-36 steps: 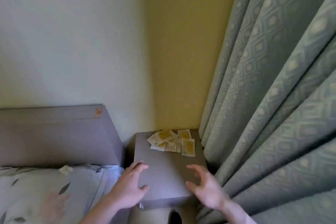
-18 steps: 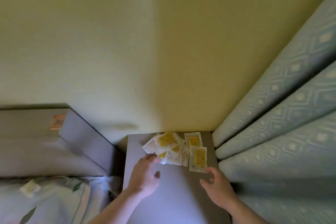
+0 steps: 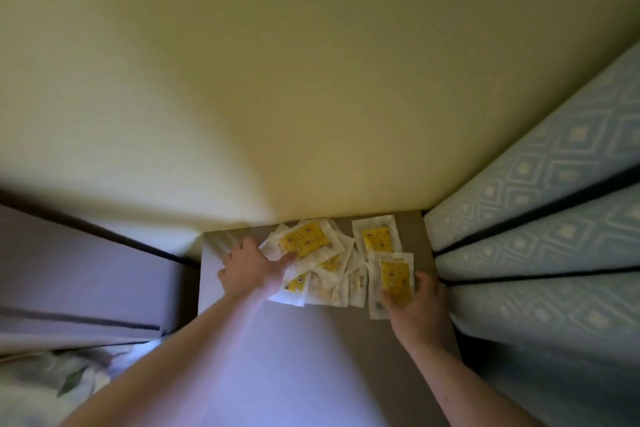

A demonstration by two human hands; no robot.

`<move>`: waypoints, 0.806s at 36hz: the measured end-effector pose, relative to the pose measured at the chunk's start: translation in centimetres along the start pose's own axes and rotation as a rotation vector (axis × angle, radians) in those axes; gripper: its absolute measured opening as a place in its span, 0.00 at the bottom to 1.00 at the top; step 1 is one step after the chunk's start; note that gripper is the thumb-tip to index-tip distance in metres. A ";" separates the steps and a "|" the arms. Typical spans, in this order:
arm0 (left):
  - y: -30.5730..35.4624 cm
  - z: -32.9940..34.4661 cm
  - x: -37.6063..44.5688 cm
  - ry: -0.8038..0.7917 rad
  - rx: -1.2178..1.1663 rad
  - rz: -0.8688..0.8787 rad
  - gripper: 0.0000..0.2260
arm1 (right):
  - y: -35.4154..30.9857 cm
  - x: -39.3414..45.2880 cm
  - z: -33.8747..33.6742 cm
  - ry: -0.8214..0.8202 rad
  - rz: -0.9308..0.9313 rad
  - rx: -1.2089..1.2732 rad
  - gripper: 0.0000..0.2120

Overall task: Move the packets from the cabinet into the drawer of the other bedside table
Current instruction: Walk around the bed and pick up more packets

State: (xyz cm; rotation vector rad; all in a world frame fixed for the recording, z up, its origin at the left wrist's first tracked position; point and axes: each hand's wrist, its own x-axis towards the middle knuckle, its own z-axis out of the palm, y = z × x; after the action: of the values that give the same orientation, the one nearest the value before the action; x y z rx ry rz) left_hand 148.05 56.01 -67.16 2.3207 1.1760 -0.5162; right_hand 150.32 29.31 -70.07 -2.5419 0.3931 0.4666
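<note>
Several white packets with yellow panels lie overlapping at the back of the grey bedside cabinet top, against the wall. My left hand lies flat on the left end of the pile, its straight fingers touching the top packet. My right hand is at the right end. Its thumb presses on the near corner of the rightmost packet, and its fingers curl round that packet's right edge. One more packet lies apart at the back right. No drawer is in view.
A blue patterned curtain hangs tight against the cabinet's right side. The grey headboard stands to the left, with floral bedding at the lower left. The yellow wall closes off the back.
Both hands have moved forward from the cabinet's front onto the packets. The left now lies on the pile and the right has taken hold of the rightmost packet. The camera has leaned in closer.
</note>
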 end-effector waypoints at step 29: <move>-2.0 -2.6 -1.4 -0.298 -0.282 0.518 0.06 | -4.5 6.0 -1.0 -0.247 -0.039 0.160 0.07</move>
State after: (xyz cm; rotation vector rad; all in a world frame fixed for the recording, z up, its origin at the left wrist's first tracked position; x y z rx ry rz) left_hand 145.87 57.66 -64.76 2.0973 0.4482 -0.4478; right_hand 157.60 31.38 -69.66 -2.2990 0.2763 0.6958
